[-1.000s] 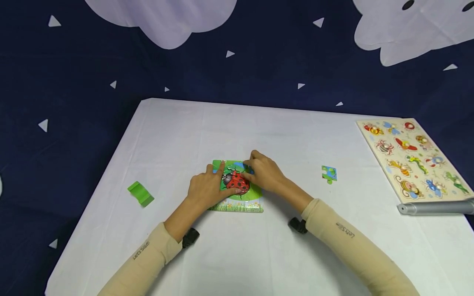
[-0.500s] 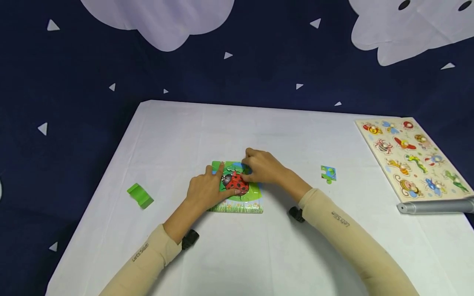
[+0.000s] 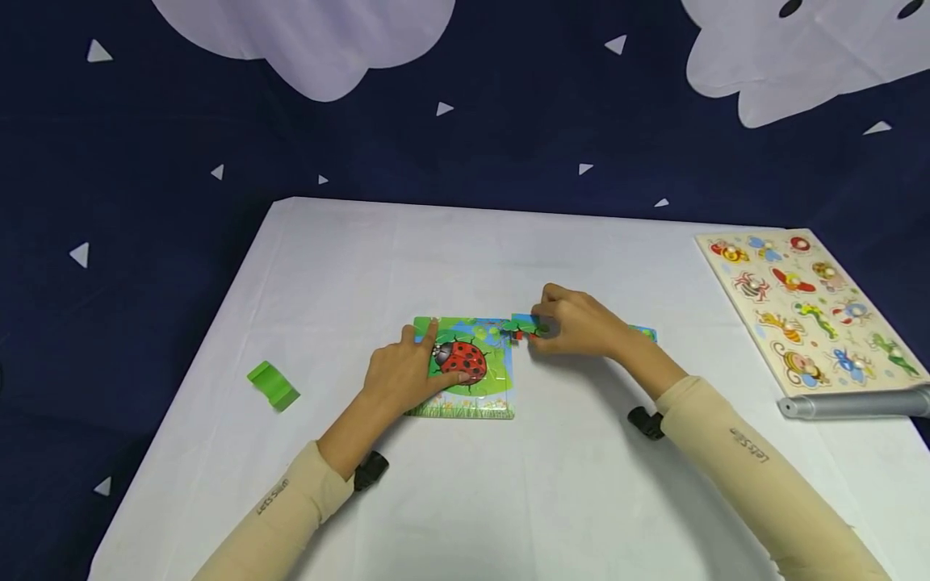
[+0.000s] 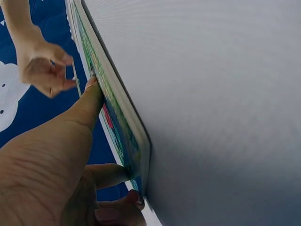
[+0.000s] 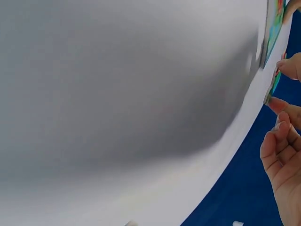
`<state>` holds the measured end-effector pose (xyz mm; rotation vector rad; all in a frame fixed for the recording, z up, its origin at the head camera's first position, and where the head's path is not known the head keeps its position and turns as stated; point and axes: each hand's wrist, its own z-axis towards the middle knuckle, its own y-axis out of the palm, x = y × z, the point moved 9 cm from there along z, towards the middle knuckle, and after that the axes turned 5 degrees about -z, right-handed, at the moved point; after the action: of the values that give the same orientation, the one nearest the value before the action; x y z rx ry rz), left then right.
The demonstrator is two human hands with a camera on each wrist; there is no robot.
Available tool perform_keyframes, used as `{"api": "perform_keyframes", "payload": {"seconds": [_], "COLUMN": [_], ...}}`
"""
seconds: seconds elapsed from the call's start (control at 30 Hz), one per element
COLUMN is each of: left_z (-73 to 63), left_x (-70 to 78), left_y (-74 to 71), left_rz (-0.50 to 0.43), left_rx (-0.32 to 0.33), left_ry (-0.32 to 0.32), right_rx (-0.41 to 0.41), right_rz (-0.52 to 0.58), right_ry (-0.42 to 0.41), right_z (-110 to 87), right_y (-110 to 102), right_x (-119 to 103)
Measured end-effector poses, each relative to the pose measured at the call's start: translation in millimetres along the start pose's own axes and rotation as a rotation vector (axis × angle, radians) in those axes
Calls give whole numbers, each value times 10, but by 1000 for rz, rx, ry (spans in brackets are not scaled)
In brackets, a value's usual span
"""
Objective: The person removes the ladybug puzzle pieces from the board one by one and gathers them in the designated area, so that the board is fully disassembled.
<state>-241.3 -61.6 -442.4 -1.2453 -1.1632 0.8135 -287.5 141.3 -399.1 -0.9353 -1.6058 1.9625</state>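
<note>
A jigsaw puzzle board [image 3: 475, 407] with a red ladybug picture lies on the white table. My left hand [image 3: 403, 367] rests on its left part. The thumb and index finger are spread straight across the picture; in the left wrist view other fingers [image 4: 120, 214] bend at the board's edge. Just right of the board's upper right corner, my right hand [image 3: 577, 323] pinches a puzzle piece [image 3: 525, 324] with blue, green and red on it. The right wrist view shows this piece [image 5: 275, 82] between thumb and finger, tilted on edge. My right wrist mostly covers another blue puzzle piece [image 3: 645, 332].
A bent green block [image 3: 273, 385] lies to the left. At the far right is a wooden insect peg board [image 3: 810, 315], with a grey cylinder [image 3: 853, 406] along its front edge. A dark blue cloth with clouds [image 3: 327, 48] hangs behind the table [image 3: 465, 500].
My right hand has moved right, off the board's upper right corner, and now holds a puzzle piece beside it. The corner picture it covered shows. My left hand has stayed put.
</note>
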Motion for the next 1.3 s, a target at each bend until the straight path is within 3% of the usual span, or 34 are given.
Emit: {"api": "perform_keyframes", "payload": {"seconds": [0.43,0.77,1.03,1.3], "left_z": [-21,-15,-2,-29], "left_x": [-25,-19,-8,-86], "left_y": [-31,-22,-18,6], "left_rz": [-11,-8,5,-47], "left_rx": [-10,0,2,-40], "left_ry": [-2,6,3,-14], "right_rx": [-12,-42,-61,-43], "right_rz": [-12,-22,-15,29], "right_ry": [141,187,214,154], "right_z": [-519,-639,-654,-487], "right_y": [-138,-97,-46,-43], "right_x": [523,746,762,483]}}
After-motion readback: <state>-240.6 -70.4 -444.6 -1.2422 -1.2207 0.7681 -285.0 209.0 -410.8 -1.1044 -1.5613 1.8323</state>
